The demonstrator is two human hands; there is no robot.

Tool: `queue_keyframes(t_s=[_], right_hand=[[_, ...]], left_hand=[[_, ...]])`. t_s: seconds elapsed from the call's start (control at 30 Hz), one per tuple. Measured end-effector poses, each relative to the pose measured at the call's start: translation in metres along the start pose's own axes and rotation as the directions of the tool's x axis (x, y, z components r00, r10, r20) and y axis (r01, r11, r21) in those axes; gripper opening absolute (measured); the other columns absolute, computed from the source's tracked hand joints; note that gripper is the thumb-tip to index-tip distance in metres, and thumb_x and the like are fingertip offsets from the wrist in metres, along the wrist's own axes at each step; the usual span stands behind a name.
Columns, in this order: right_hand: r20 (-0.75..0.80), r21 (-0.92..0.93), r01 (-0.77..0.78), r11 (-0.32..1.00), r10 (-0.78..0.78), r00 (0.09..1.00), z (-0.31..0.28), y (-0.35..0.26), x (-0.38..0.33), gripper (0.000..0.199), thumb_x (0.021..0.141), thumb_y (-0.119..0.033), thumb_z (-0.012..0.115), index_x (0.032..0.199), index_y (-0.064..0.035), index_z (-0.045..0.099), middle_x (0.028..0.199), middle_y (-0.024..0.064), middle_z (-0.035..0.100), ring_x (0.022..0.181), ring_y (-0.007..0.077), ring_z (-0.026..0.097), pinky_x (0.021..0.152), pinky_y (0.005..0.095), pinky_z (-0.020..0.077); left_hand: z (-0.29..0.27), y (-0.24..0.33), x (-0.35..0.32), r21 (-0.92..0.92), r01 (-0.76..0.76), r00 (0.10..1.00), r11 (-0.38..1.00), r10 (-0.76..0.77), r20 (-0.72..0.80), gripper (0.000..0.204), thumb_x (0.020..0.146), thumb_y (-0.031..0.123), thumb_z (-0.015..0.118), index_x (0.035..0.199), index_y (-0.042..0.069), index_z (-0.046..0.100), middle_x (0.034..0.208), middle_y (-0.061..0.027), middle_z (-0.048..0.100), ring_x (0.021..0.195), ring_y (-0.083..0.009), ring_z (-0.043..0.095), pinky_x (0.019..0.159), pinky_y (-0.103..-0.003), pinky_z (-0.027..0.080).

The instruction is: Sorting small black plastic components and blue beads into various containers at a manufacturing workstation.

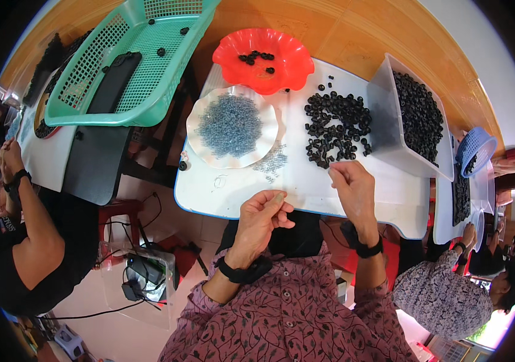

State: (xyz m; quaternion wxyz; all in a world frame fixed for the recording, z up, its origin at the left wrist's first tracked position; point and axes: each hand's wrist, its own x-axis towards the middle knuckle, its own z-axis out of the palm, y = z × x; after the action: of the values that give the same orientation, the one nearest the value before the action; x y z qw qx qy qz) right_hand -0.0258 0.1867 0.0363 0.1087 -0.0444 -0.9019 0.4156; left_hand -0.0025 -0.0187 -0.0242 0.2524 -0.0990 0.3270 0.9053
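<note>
My left hand (262, 218) is at the table's near edge, its thumb pressed against curled fingers; whatever it pinches is too small to make out. To its right, my right hand (354, 188) bends its fingertips together at the near side of a loose pile of small black round parts (339, 123). I cannot make out whether a part is between those fingertips. Beyond my left hand, a white wavy-rimmed plate (196, 142) bears a heap of tiny bluish translucent pieces (230, 127). More such pieces (271, 163) lie scattered on the white table (221, 192) beside the plate.
A red wavy dish (294, 66) with several black parts stands at the back. Right of the pile, a translucent bin (384, 120) is full of black parts. A green basket (137, 111) sits far left. Co-workers are at tables on both sides. Cables (131, 271) trail below left.
</note>
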Motion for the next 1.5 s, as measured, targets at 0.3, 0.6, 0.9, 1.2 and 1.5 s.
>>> queue_keyframes(t_s=[0.3,0.6,0.9,1.2,1.5], right_hand=[[-0.038,0.032,0.132,0.991,-0.130,0.991,0.048,-0.020,-0.028,0.008,0.080,-0.002,0.068,0.088,-0.0021,0.068,0.082,0.0097,0.058,0.064,0.0220,0.059,0.057,0.0321,0.0475],[-0.051,-0.186,0.255,0.949,-0.269,0.962,0.087,-0.023,-0.018,0.012,0.075,-0.007,0.070,0.086,-0.0042,0.068,0.082,0.0091,0.054,0.070,0.0268,0.059,0.059,0.0372,0.0479],[-0.029,-0.278,0.319,0.906,-0.340,0.940,0.093,-0.018,-0.014,0.006,0.076,-0.008,0.067,0.080,-0.0031,0.066,0.080,0.0108,0.053,0.069,0.0283,0.058,0.058,0.0391,0.0476],[0.091,-0.006,0.231,0.973,-0.229,0.969,0.065,-0.029,-0.029,0.009,0.084,-0.004,0.058,0.092,-0.0013,0.056,0.088,0.0140,0.052,0.074,0.0355,0.059,0.063,0.0433,0.0484],[0.063,0.148,0.166,0.975,-0.177,0.982,0.045,-0.027,-0.043,0.006,0.088,-0.003,0.057,0.093,-0.0009,0.054,0.086,0.0148,0.052,0.069,0.0352,0.059,0.058,0.0417,0.0473]], left_hand=[[0.008,0.002,-0.004,0.053,-0.028,0.992,0.998,0.035,-0.118,0.016,0.094,0.011,0.057,0.102,-0.003,0.061,0.081,-0.0114,0.066,0.061,-0.0098,0.059,0.058,-0.029,0.060],[0.001,0.010,-0.010,0.125,-0.123,0.970,0.984,0.146,-0.193,0.017,0.095,0.011,0.057,0.103,-0.004,0.061,0.081,-0.0118,0.066,0.060,-0.0095,0.059,0.056,-0.028,0.060],[0.002,0.011,-0.006,0.142,-0.126,0.970,0.982,0.152,-0.188,0.018,0.095,0.010,0.057,0.104,-0.004,0.060,0.082,-0.0119,0.066,0.061,-0.0094,0.059,0.057,-0.028,0.060],[0.014,0.012,-0.006,0.329,-0.237,0.931,0.914,0.311,-0.193,0.020,0.095,0.011,0.057,0.109,-0.003,0.061,0.086,-0.0097,0.066,0.064,-0.0087,0.060,0.063,-0.028,0.059],[0.019,0.002,0.002,0.402,-0.238,0.962,0.884,0.271,-0.027,0.019,0.093,0.007,0.060,0.108,-0.004,0.063,0.088,-0.0072,0.065,0.070,-0.0091,0.061,0.065,-0.025,0.057]])
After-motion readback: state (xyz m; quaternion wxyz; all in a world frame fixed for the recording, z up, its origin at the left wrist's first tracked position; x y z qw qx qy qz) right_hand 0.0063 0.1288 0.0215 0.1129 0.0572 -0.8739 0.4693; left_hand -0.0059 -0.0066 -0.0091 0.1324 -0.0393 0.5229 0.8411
